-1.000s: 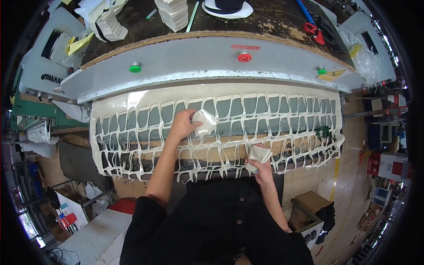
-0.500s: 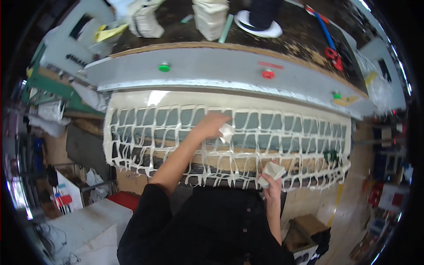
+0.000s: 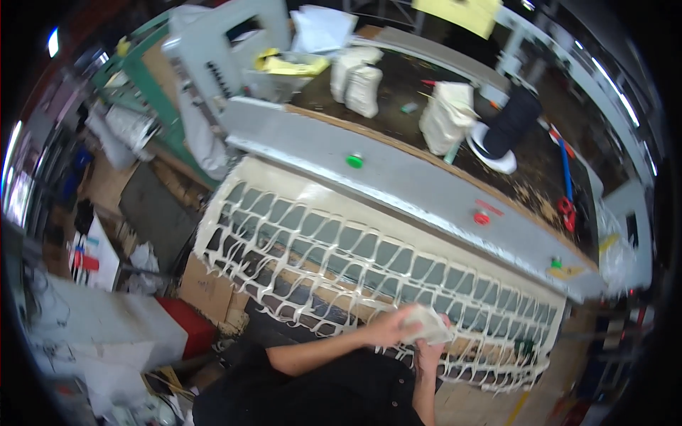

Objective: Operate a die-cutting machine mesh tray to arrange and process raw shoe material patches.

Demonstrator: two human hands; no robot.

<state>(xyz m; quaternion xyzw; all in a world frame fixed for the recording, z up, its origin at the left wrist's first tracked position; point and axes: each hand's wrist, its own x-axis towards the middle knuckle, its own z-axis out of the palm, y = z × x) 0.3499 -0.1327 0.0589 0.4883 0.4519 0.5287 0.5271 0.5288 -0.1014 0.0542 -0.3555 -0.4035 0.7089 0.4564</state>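
In front of my body, a small stack of cream cut pieces sits between my two hands. My left hand presses its fingers against the left side of the stack. From below, my right hand grips the right end. Whether the pieces are fabric or leather is hard to tell. Beneath both hands stretches a cream sheet cut into an open net of strips, with gaps showing a grey-green and brown surface.
A grey machine beam with a green button and a red button crosses beyond the sheet. Behind it, a dark worktop bears cream stacks, a dark spool and a blue-handled tool.
My left hand has come back from the far part of the net, where it held a small cream piece, to the stack in my right hand. The view has tilted and turned.
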